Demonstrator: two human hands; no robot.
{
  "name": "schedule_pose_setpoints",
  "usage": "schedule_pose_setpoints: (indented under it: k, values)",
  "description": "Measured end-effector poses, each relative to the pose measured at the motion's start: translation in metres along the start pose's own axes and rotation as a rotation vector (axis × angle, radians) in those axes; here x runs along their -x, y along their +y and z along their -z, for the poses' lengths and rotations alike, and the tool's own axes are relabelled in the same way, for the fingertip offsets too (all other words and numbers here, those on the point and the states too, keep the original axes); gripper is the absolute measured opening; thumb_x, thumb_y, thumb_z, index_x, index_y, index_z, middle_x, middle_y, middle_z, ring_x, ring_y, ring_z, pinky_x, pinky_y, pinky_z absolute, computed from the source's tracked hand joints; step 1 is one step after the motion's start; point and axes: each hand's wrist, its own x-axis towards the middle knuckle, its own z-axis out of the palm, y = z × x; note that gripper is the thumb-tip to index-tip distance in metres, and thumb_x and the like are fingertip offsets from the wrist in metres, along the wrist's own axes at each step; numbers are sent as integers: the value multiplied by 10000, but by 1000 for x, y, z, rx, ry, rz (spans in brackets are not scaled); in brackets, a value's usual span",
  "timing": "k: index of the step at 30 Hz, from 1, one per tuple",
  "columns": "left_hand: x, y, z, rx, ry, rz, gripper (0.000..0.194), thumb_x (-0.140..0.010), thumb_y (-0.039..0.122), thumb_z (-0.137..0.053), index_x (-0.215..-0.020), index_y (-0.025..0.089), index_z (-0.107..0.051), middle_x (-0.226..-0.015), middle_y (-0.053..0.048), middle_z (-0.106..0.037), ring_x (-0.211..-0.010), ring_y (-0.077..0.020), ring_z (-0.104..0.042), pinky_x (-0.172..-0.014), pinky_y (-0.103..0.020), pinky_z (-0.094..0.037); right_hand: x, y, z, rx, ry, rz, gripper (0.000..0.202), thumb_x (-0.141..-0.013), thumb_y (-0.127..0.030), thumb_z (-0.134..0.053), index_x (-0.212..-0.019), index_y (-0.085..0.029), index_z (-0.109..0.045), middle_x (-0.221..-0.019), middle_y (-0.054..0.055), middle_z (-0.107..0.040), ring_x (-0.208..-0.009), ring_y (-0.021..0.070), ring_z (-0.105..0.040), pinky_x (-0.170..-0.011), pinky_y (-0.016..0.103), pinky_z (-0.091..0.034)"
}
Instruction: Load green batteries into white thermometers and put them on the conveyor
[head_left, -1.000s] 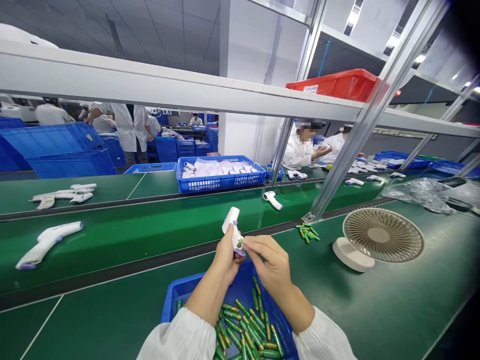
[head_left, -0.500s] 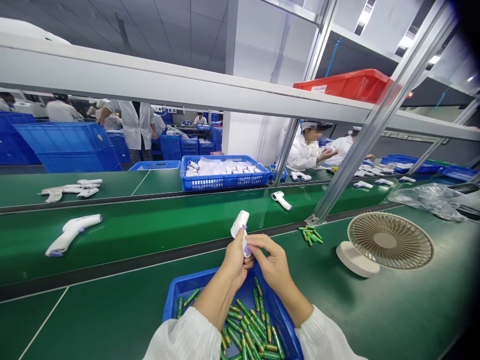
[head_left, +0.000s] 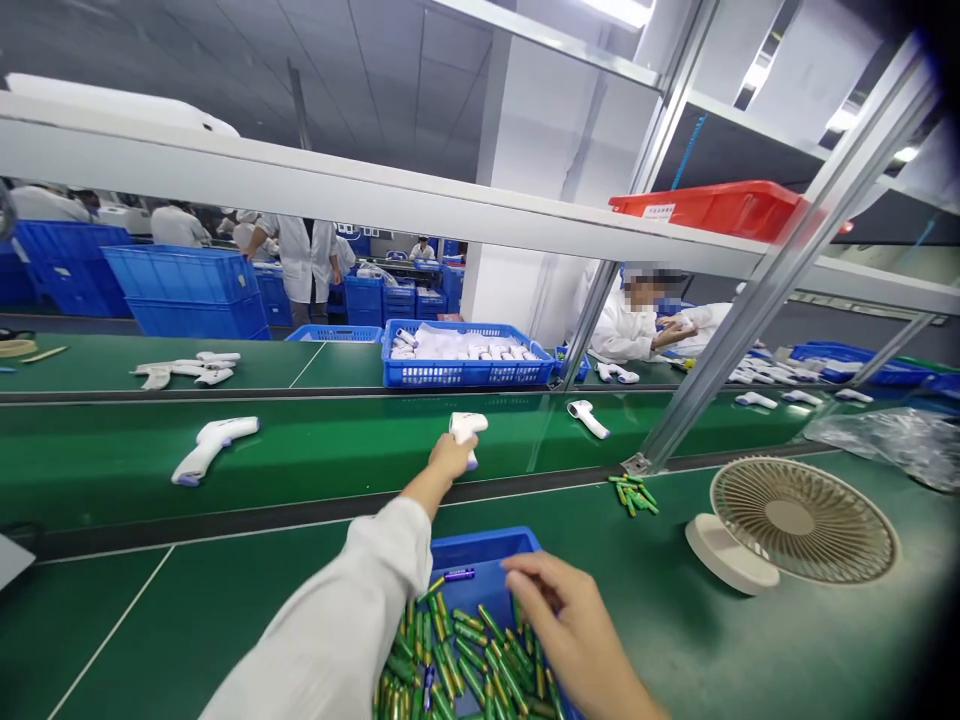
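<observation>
My left hand [head_left: 452, 455] is stretched out over the green conveyor belt [head_left: 315, 450], its fingers closed round the handle of a white and purple infrared thermometer [head_left: 469, 425]. Nearer to me, my right hand [head_left: 562, 610] hovers over the right side of a blue bin [head_left: 487, 545], fingers apart and curved, with nothing seen in them. Many green batteries [head_left: 469, 655] and a few purple ones [head_left: 459, 575] lie in the bin. Other thermometers rest on the belt, one to the left [head_left: 214, 447] and one to the right [head_left: 589, 418].
A beige fan [head_left: 787, 515] stands at the right, near a small pile of green batteries [head_left: 632, 493]. Beyond the belt sits a blue basket [head_left: 465, 372] of thermometers. A metal post [head_left: 757, 290] rises at the right, below a red bin [head_left: 720, 208]. People in white coats are behind.
My left hand has moved forward from above the bin to the belt with the thermometer. My right hand has let go of it and moved back, lower. The view has shifted slightly.
</observation>
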Motion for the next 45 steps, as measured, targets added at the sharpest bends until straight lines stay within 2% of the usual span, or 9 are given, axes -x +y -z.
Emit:
schedule_pose_setpoints:
  k: [5,12,16,19,24,27,31,35,45]
  values:
    - [-38,25,59,-156,227,9,223,-636,33,-713,-654,167,-535,-659,-59,-574,-759,-237,-583,-676,-267,-368,12,-5,-21,453,-246,6,230,-916,-200,-473,-1031,-210,-671,-920,67,-695,-824,243,-666,-708,325,-481]
    - [-12,64,257,-218,631,-109,382,-729,-114,-517,-694,184,-280,-614,61,-296,-527,-99,-333,-587,-159,-230,4,-8,-33,701,-369,23,160,-887,-197,-520,-881,-208,-680,-881,54,-666,-833,257,-653,-693,332,-445]
    - [6,68,303,14,580,-17,403,-718,-186,-491,-697,156,-280,-587,79,-149,-460,-79,-36,-512,-168,-44,-3,-8,-40,740,-437,15,109,-828,-178,-589,-874,-192,-686,-943,77,-655,-858,265,-647,-690,328,-444]
    - [5,72,273,165,483,15,319,-831,-94,-436,-727,179,-306,-570,82,-229,-433,-69,-148,-488,-171,-110,-5,-5,-41,661,-434,-3,88,-804,-164,-614,-870,-200,-660,-945,61,-648,-878,253,-634,-708,316,-442]
    - [29,74,160,360,121,-20,185,-945,187,-394,-859,101,-534,-720,-38,-532,-599,-115,-511,-566,-210,-398,-3,-6,-37,406,-274,12,95,-906,-227,-515,-896,-221,-609,-896,28,-638,-797,198,-609,-710,298,-428]
    - [71,52,84,577,-119,-32,69,-869,197,-563,-858,130,-572,-723,-19,-536,-577,-98,-500,-561,-218,-410,-1,-8,-32,157,-39,17,182,-972,-337,-418,-956,-223,-559,-814,13,-609,-702,163,-568,-668,275,-426]
    - [115,6,19,398,-113,-5,434,-764,557,-680,-702,142,-570,-620,-14,-499,-512,-95,-418,-472,-221,-301,2,-9,-27,-3,70,21,265,-1002,-384,-329,-874,-222,-495,-671,-20,-494,-578,141,-468,-563,251,-376]
    - [121,-20,9,234,-116,-61,659,-660,769,-603,-802,127,-642,-670,-45,-554,-589,-127,-461,-538,-240,-339,3,-10,-28,122,-5,57,272,-1008,-367,-310,-837,-226,-467,-654,-30,-471,-592,144,-457,-586,254,-339]
    - [120,-28,11,170,-192,-116,570,-667,675,-693,-840,139,-606,-601,30,-456,-511,-79,-396,-465,-196,-299,-6,-4,-31,61,59,-71,339,-964,-460,-419,-731,-217,-459,-572,-51,-418,-526,126,-392,-539,251,-277]
